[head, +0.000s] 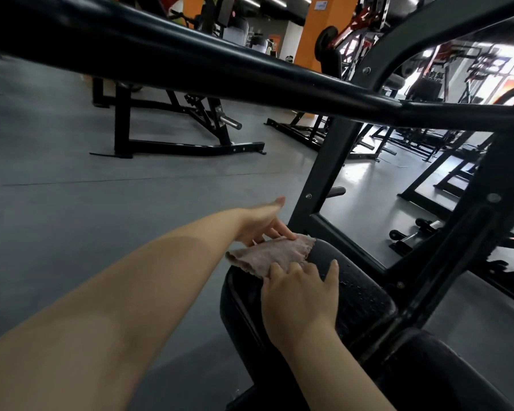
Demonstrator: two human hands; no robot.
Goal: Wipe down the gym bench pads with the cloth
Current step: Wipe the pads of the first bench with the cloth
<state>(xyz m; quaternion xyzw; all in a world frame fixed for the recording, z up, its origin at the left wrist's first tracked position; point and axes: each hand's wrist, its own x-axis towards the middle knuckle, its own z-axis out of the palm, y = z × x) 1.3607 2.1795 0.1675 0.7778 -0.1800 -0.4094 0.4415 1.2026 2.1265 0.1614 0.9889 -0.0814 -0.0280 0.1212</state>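
Note:
A pinkish-grey cloth lies folded on the far end of a black bench pad, which carries water droplets. My left hand reaches in from the left, its straight fingers touching the cloth's far edge and the thumb raised. Flat on the pad lies my right hand, fingers spread, the fingertips pressing the cloth's near edge. A second black pad shows at the lower right.
A thick black frame bar crosses overhead close to the camera. A black upright post stands just behind the pad. Other benches and racks stand on the grey floor; an orange pillar is at the back.

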